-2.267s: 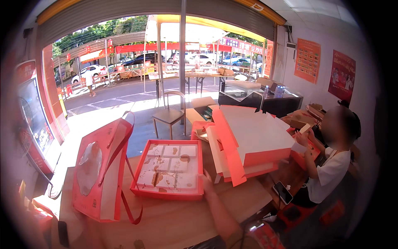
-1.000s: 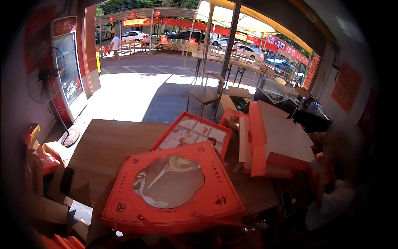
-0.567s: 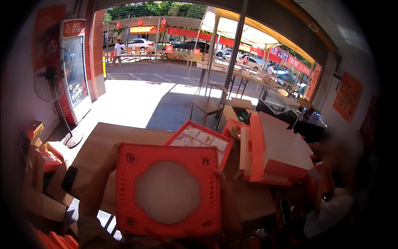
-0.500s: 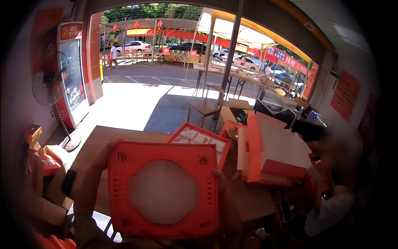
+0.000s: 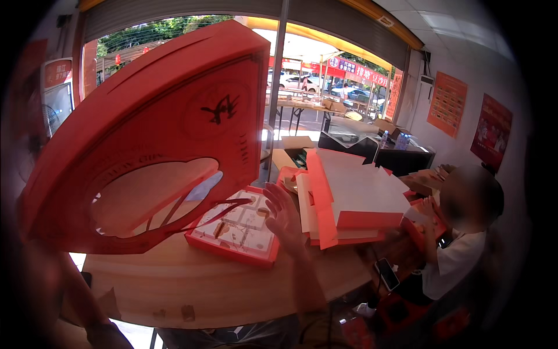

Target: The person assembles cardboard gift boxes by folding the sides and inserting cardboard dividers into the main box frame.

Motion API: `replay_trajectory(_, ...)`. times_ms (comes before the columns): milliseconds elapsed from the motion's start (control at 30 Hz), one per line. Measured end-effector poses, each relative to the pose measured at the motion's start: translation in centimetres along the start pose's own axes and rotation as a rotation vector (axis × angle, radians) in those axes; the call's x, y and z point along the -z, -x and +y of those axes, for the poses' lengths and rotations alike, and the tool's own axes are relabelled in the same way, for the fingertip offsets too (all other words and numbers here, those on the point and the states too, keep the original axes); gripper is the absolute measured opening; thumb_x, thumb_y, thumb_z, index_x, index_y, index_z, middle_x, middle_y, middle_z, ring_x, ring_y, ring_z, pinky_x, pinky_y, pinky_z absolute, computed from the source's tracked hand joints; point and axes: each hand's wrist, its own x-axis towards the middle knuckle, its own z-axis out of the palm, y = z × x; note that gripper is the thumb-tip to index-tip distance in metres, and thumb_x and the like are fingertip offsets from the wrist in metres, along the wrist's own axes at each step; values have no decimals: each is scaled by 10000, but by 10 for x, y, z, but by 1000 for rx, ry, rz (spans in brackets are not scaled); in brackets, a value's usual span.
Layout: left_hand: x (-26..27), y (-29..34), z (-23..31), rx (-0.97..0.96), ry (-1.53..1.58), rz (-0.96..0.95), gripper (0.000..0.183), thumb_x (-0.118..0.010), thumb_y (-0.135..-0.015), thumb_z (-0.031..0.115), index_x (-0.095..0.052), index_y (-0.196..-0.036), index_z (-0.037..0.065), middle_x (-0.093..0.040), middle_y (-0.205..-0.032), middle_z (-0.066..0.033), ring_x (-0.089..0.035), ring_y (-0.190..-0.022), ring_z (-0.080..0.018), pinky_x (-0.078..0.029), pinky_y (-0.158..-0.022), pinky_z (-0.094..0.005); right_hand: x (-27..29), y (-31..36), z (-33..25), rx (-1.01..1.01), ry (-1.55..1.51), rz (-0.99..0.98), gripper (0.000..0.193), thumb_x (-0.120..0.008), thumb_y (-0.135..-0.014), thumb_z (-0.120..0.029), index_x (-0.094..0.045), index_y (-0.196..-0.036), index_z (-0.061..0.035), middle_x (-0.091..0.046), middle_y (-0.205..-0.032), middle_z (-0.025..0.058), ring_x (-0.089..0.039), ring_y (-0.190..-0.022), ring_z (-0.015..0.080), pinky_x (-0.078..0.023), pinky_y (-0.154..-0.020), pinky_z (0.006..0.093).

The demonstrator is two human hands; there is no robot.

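Note:
A big red box lid point(image 5: 232, 145) with a scalloped window cut in it stands tilted high on the left. My left hand point(image 5: 46, 262) grips it at its lower left corner; the fingers there are mostly in shadow. From the lid a dark red ribbon point(image 5: 224, 210) hangs toward the table. My right hand point(image 5: 283, 218) is raised with fingers apart and nothing in it, close to the ribbon's end. Beside that hand a red tray-like box base point(image 5: 264, 259) lies on the table, filled with several pale printed packets point(image 5: 241, 232).
Stacked red-and-white box pieces point(image 5: 363, 189) rise at the right of the wooden table point(image 5: 232, 296). A seated co-worker point(image 5: 459, 250) at the right handles a red box point(image 5: 415, 227). A phone point(image 5: 386, 273) lies near the table's right edge. Small brown scraps point(image 5: 188, 313) sit near the front edge.
The lid has swung up and left from in front of me and tilted. My right hand has let go of it and opened. The box base behind is now more exposed. My view has turned right.

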Motion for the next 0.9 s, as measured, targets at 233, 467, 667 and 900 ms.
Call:
replay_trajectory(233, -61, 121, -7, -563, -215, -434, 646, -686, -990, 504, -411, -1494, 206, -492, -1382, -154, -630, -1147, -342, -599, -965, -542, -28, 9, 20, -31, -329, 46, 1222, -765, -844, -724, -89, -1707, -183, -256, -1697, 140, -474, -1454, 345, -520, -1096, 524)
replay_trajectory(467, -89, 247, -77, -586, -371, -619, 559, -806, -874, 383, -515, -1302, 171, -571, -1249, -156, -670, -1031, -375, -645, -806, -520, -83, 30, 122, -294, -685, 181, 814, -708, -1012, -415, -225, -1614, -155, -481, -1495, 114, -573, -1331, 279, -603, -988, 457)
replay_trajectory(667, -99, 252, -90, -390, -378, -936, 568, -828, -807, 356, -592, -1261, 111, -629, -1298, -198, -691, -1087, -398, -614, -847, -515, -78, 17, 171, -500, -820, 502, 628, -672, -1033, -248, -333, -1547, -126, -543, -1419, 144, -626, -1255, 298, -623, -962, 490)
replay_trajectory(900, -150, 186, -39, 326, -417, -1231, 731, -792, -866, 441, -573, -1428, 29, -655, -1329, -240, -634, -1257, -414, -538, -1006, -508, -90, 12, 203, -440, -799, 523, 493, -583, -1078, -294, -422, -1490, -78, -570, -1397, 152, -639, -1227, 301, -603, -986, 464)
